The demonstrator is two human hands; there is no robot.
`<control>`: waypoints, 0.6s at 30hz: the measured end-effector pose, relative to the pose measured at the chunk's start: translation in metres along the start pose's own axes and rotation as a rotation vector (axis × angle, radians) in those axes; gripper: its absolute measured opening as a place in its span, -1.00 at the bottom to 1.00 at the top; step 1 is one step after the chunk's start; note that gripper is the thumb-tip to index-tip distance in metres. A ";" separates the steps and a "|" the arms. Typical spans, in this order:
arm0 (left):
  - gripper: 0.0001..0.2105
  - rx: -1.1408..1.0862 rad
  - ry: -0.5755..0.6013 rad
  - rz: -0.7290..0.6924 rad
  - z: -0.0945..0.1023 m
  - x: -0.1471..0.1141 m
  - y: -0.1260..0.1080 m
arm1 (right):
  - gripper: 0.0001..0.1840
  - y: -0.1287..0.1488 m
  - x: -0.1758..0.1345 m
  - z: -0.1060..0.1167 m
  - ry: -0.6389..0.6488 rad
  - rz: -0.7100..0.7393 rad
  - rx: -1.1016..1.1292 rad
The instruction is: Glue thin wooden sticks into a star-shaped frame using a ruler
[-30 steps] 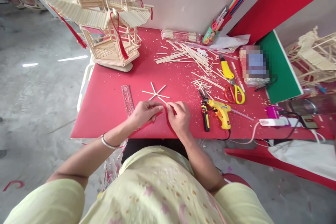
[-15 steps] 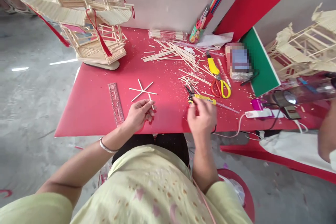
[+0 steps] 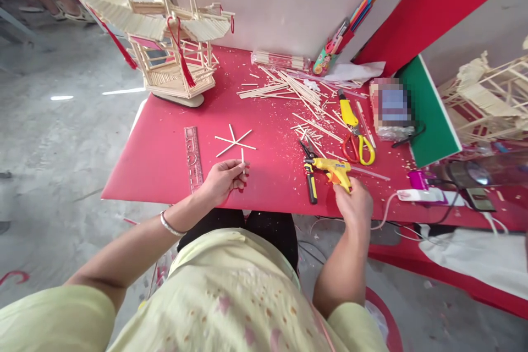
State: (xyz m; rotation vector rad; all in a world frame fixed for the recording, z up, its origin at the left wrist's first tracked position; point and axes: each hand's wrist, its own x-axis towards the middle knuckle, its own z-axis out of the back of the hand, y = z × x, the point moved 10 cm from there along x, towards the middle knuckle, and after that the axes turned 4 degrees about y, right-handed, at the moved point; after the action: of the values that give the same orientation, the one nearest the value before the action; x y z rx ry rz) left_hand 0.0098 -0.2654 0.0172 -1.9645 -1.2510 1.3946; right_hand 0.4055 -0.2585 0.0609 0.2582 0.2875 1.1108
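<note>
Between thumb and fingers, my left hand [image 3: 226,179] pinches a short wooden stick [image 3: 242,155] pointing upward. Just beyond it on the red table lies a star of thin sticks [image 3: 235,142] crossing at one centre. My right hand [image 3: 355,202] is closed on the lower end of the handle of a yellow hot glue gun [image 3: 335,166]; its nozzle points left. Under the nozzle lie cutting pliers [image 3: 310,179] with black-and-yellow handles. A clear ruler [image 3: 192,157] rests left of the star.
A stick-built pavilion model [image 3: 177,74] with red tassels stands at the back left. Loose sticks [image 3: 284,88], scissors [image 3: 359,146], a yellow cutter [image 3: 347,110] and a pen cup [image 3: 324,60] are at the back. A white power strip [image 3: 416,194] lies right; a green board [image 3: 433,115] leans behind.
My right hand has moved right from above the pliers and glue gun and taken hold of the glue gun's handle. My left hand keeps its stick. The view has shifted slightly.
</note>
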 end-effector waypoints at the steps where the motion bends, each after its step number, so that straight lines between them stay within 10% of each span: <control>1: -0.90 0.000 0.004 -0.001 0.001 0.000 0.000 | -0.47 -0.003 -0.001 0.006 -0.055 -0.018 0.056; 6: -0.82 -0.018 0.018 -0.012 0.002 0.002 0.003 | -0.36 0.003 -0.036 0.046 -0.387 0.021 0.369; 11: -0.65 -0.038 0.038 -0.056 0.001 0.002 0.001 | -0.41 0.078 -0.075 0.044 -0.117 0.257 0.532; 18: -0.57 -0.061 0.045 -0.098 0.001 -0.005 -0.002 | -0.22 0.169 -0.096 0.040 -0.142 0.512 0.466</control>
State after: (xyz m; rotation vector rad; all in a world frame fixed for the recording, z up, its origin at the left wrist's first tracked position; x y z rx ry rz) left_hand 0.0074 -0.2687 0.0210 -1.9356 -1.3652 1.2714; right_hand 0.2378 -0.2767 0.1664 0.8580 0.3625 1.5128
